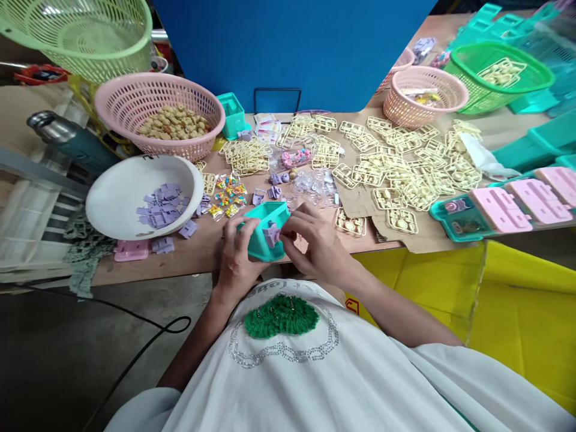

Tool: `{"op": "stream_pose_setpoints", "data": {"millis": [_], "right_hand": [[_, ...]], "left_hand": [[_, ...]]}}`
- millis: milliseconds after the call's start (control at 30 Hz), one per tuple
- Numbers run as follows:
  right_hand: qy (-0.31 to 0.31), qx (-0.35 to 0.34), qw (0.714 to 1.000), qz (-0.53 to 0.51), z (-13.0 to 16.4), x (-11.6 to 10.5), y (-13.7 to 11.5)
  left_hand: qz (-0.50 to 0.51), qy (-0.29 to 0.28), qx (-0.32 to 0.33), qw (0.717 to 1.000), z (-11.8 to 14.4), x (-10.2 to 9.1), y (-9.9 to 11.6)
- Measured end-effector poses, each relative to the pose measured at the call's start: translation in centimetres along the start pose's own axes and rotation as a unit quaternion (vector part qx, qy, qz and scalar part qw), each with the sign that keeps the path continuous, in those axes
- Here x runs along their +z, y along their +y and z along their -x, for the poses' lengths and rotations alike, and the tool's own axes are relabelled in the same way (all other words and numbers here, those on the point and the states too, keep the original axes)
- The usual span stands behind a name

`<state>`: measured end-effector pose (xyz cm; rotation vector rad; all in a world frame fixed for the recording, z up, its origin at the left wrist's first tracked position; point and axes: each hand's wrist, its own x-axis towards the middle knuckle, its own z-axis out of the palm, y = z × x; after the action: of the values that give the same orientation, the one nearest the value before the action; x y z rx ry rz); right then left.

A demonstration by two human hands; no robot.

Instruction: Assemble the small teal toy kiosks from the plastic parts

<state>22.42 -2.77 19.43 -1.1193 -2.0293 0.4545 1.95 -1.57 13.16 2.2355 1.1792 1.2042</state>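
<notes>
Teal box (257, 245) needs steadying by the left hand (239, 255), fingers wrapped, while the right hand (317, 243) squarely pinches the purple piece (271, 234).

A white shirt (279, 396) is worn, spread wide across the lower centre of the frame, and its chest is dominated by a shaggy green patch (281, 316), two-lobed. That patch is ringed below by wavy lines of silvery studs (283, 358); above it, studded lettering (279, 289) is bent too far to be read. Loose sleeves (495, 384) are seen lower left and lower right, with a thin green line (459, 414) glimpsed at bottom right.
</notes>
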Motion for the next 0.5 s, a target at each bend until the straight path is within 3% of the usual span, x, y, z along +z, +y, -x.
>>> {"op": "stream_pose_setpoints", "data": {"millis": [233,367,500], "right_hand": [[0.008,0.009,1.0,0.021,0.4,0.5,-0.7],[0.029,0.006,1.0,0.005,0.9,1.0,-0.1],[0.007,0.022,0.999,-0.035,1.3,1.1,0.8]], "left_hand": [[-0.029,0.012,0.026,0.999,-0.1,0.2,0.2],[-0.033,0.015,0.025,0.999,0.0,0.2,0.2],[-0.056,0.009,0.023,0.998,-0.1,-0.3,0.3]]}}
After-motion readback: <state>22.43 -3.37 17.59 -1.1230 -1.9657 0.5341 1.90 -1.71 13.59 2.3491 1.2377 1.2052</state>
